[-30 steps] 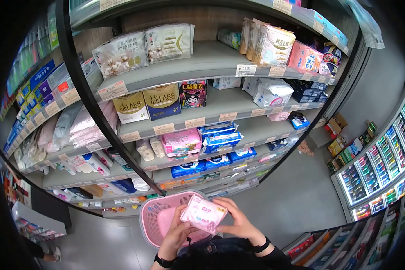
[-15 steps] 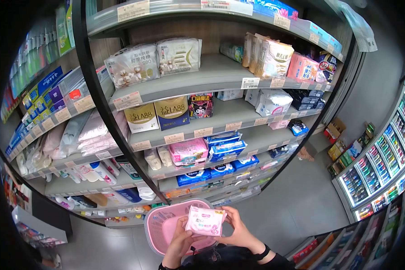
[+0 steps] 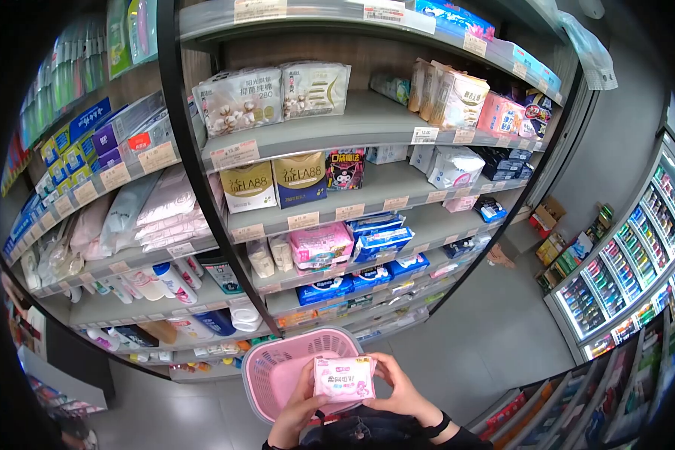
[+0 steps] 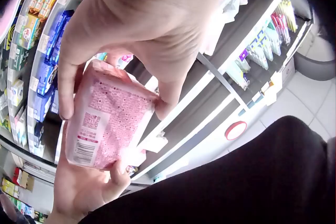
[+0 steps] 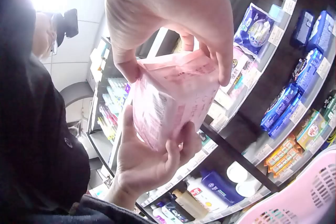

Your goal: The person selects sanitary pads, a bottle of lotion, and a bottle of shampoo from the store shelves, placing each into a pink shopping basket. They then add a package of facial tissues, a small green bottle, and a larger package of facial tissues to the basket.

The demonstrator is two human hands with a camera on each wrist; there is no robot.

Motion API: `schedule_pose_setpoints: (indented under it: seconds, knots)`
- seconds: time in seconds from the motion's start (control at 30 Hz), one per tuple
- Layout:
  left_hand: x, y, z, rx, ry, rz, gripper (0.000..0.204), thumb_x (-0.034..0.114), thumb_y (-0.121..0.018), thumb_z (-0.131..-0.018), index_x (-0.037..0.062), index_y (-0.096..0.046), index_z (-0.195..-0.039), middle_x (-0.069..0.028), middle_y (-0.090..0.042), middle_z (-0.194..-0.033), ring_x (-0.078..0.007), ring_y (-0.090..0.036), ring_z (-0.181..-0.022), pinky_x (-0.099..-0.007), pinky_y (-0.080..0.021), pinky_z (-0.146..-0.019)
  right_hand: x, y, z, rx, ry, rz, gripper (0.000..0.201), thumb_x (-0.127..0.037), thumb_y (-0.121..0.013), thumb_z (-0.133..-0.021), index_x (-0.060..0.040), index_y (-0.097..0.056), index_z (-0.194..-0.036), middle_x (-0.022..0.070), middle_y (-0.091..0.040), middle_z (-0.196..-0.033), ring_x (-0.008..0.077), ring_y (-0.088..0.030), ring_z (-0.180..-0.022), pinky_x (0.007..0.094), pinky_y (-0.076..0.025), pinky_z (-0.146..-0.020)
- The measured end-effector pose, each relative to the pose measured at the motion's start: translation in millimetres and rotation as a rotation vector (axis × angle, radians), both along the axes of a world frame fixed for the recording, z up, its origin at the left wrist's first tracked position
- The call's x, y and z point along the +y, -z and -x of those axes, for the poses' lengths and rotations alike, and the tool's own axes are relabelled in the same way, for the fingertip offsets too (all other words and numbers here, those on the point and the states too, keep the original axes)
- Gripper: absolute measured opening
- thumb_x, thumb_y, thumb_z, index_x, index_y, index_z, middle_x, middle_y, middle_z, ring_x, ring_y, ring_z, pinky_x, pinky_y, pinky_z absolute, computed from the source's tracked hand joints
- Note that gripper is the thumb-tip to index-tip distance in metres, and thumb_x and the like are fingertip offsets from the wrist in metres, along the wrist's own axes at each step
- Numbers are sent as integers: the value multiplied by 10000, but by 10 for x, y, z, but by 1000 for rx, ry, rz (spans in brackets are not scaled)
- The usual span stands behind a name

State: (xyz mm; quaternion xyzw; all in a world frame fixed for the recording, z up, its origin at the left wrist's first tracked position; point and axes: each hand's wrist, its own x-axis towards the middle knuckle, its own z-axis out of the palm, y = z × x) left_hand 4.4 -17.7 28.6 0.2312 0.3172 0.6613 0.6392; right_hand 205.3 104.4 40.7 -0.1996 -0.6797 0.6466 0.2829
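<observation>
A small pink package is held up in front of the body, its printed front facing the head camera. My left hand grips its left side and my right hand its right side, fingers and thumbs bent round the edges. In the left wrist view the back of the package shows a square code and a barcode, with the left hand pinching one end. The right wrist view has the right hand over the other end of the package. Behind the hands stands a pink basket.
Shelves of packaged goods rise ahead, with white packs and gold-topped boxes among them. At the right stands a lit drinks cooler, near some cartons. Another shelf rack is at lower right.
The package has turned from tilted to nearly level, its front now squarely toward the head camera. Both hands keep hold of it. The shelves have shifted rightward in the head view.
</observation>
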Motion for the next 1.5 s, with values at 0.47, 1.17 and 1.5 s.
schedule_pose_setpoints:
  seconds: [0.47,1.17,1.5]
  knots:
    - [-143,57,-28,157,-51,77,749,202,-649,-897,41,-231,-1497,-122,-424,-1437,-218,-430,-1331,-359,-356,-1101,-60,98,-36,-15,-19,57,885,-86,-817,-743,-42,-272,-1439,154,-408,-1417,246,-398,-1350,402,-338,-1112]
    - [1254,243,-1563,386,61,313,598,151,-587,-943,96,-280,-1453,-85,-507,-1322,-184,-517,-1206,-322,-447,-976,1526,114,-1650,-247,-122,-48,927,-174,-884,-696,-54,-347,-1442,119,-529,-1294,205,-536,-1173,365,-416,-1029]
    - [1736,-327,-2342,345,-5,456,615,224,-608,-929,176,-305,-1462,-54,-564,-1076,-112,-549,-668,-236,-424,-471,2003,123,-2257,-134,-242,122,938,-135,-848,-738,-52,-267,-1470,132,-438,-1400,219,-462,-1280,366,-406,-1052]
